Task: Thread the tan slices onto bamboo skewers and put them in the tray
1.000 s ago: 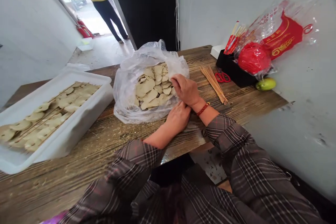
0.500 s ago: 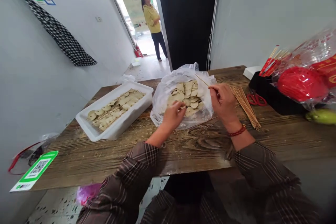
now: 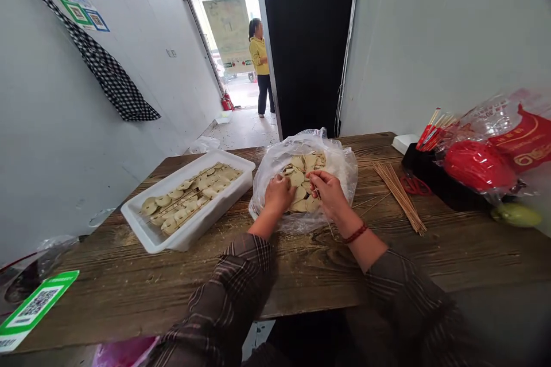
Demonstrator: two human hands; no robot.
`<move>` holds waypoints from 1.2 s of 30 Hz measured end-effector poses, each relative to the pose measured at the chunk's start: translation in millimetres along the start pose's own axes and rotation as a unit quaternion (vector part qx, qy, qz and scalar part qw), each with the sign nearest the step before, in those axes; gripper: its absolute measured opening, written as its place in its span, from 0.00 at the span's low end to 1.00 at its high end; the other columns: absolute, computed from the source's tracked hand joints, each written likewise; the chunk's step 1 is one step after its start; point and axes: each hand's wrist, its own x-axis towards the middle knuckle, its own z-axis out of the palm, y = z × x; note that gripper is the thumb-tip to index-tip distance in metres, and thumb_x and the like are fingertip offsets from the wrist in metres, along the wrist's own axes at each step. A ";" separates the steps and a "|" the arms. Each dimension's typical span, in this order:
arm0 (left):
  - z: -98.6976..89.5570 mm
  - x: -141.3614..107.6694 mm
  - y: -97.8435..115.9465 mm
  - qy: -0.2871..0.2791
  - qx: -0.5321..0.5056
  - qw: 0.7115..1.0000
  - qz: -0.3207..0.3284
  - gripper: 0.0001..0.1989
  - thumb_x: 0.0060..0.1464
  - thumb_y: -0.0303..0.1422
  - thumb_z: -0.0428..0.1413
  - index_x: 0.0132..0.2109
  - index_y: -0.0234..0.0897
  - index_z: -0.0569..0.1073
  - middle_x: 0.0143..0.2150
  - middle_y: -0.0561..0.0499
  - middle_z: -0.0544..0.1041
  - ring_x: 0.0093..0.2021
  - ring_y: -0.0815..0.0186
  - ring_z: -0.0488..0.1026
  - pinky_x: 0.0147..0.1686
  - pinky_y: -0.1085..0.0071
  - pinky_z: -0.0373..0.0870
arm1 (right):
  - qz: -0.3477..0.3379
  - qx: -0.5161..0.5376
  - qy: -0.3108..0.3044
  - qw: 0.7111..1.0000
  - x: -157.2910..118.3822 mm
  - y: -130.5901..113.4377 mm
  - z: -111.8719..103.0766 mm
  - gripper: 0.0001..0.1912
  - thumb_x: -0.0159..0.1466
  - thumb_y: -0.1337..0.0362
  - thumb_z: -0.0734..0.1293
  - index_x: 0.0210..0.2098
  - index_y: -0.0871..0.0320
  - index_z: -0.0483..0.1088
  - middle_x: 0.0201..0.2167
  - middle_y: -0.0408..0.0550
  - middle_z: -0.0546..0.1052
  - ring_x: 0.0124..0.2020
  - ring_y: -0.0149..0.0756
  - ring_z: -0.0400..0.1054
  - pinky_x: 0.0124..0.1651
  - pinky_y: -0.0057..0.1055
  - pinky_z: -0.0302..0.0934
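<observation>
In the head view, a clear plastic bag (image 3: 344, 169) lies open on the table, full of thin pale round slices (image 3: 309, 161). My left hand (image 3: 279, 194) is over the bag's left part, its fingers closed at the edge of a pale slice; the fingertips are partly hidden. Between the thumb and fingers of my right hand (image 3: 329, 192) is a thin wooden skewer, slanting down toward me across the bag. A white plastic tray (image 3: 189, 235) to the left holds several rows of slices threaded on skewers (image 3: 185, 206).
A bundle of wooden skewers (image 3: 400, 198) lies right of the bag, beside red-handled scissors (image 3: 415, 185). Farther right are a black container (image 3: 434, 178), a red plastic-wrapped bundle (image 3: 477, 166) and a yellow-green item (image 3: 516, 214). A green code card (image 3: 38, 304) sits front left. A person (image 3: 260, 66) stands in the doorway.
My right hand has moved left and down over the bag, and its skewer now points toward me. My left hand's fingers have curled inward. The view has tilted slightly upward.
</observation>
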 end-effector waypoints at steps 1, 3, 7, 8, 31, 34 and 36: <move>3.3 -0.6 -0.4 0.006 0.001 1.000 0.000 0.12 0.57 0.36 0.55 0.44 0.34 0.76 0.46 0.38 0.74 0.49 0.52 0.70 0.49 0.59 0.66 | 0.007 0.003 0.005 1.000 1.5 4.8 -4.3 0.14 0.48 0.54 0.72 0.28 0.58 0.73 0.21 0.38 0.67 0.21 0.24 0.58 0.18 0.21 0.51; 8.5 -1.7 -0.8 0.028 -0.006 1.000 -0.003 0.12 0.56 0.34 0.55 0.46 0.34 0.75 0.47 0.38 0.73 0.50 0.52 0.69 0.50 0.59 0.65 | 0.015 0.009 0.006 1.000 3.6 10.2 -12.1 0.14 0.48 0.55 0.72 0.28 0.59 0.74 0.20 0.38 0.67 0.20 0.24 0.58 0.18 0.21 0.50; 11.7 0.7 0.8 0.046 -0.038 0.998 -0.007 0.13 0.51 0.29 0.58 0.45 0.35 0.73 0.46 0.40 0.73 0.48 0.54 0.69 0.49 0.61 0.65 | 0.021 0.007 0.010 1.000 5.5 12.2 -19.5 0.13 0.50 0.55 0.72 0.30 0.58 0.75 0.19 0.38 0.67 0.20 0.24 0.59 0.18 0.22 0.50; 11.5 2.7 0.8 0.047 -0.050 0.998 -0.011 0.14 0.49 0.28 0.58 0.45 0.35 0.73 0.46 0.41 0.73 0.48 0.54 0.69 0.48 0.61 0.66 | 0.021 0.004 0.010 1.000 5.8 12.5 -20.1 0.13 0.50 0.55 0.72 0.30 0.58 0.75 0.19 0.38 0.67 0.20 0.24 0.59 0.19 0.22 0.50; -14.4 15.8 -5.8 0.060 -0.265 0.962 -0.028 0.05 0.49 0.24 0.51 0.31 0.38 0.68 0.29 0.52 0.71 0.33 0.65 0.68 0.35 0.70 0.63 | 0.000 -0.040 0.000 0.999 7.0 15.2 -24.1 0.14 0.51 0.54 0.72 0.31 0.58 0.76 0.22 0.39 0.68 0.21 0.24 0.59 0.20 0.22 0.51; -22.4 5.1 -20.7 0.061 -0.394 0.914 -0.071 0.03 0.47 0.27 0.55 0.32 0.37 0.68 0.24 0.57 0.67 0.25 0.70 0.64 0.28 0.73 0.58 | -0.003 -0.056 -0.009 0.998 2.4 11.8 -20.7 0.13 0.52 0.55 0.71 0.30 0.58 0.75 0.20 0.39 0.67 0.21 0.25 0.58 0.21 0.23 0.50; -24.9 -6.1 -29.8 0.049 -0.482 0.869 -0.098 0.09 0.46 0.31 0.59 0.37 0.36 0.70 0.23 0.58 0.68 0.23 0.72 0.63 0.26 0.74 0.58 | -0.004 -0.069 -0.020 0.997 -1.4 10.0 -18.4 0.12 0.52 0.55 0.71 0.30 0.59 0.75 0.20 0.38 0.66 0.21 0.25 0.58 0.23 0.23 0.51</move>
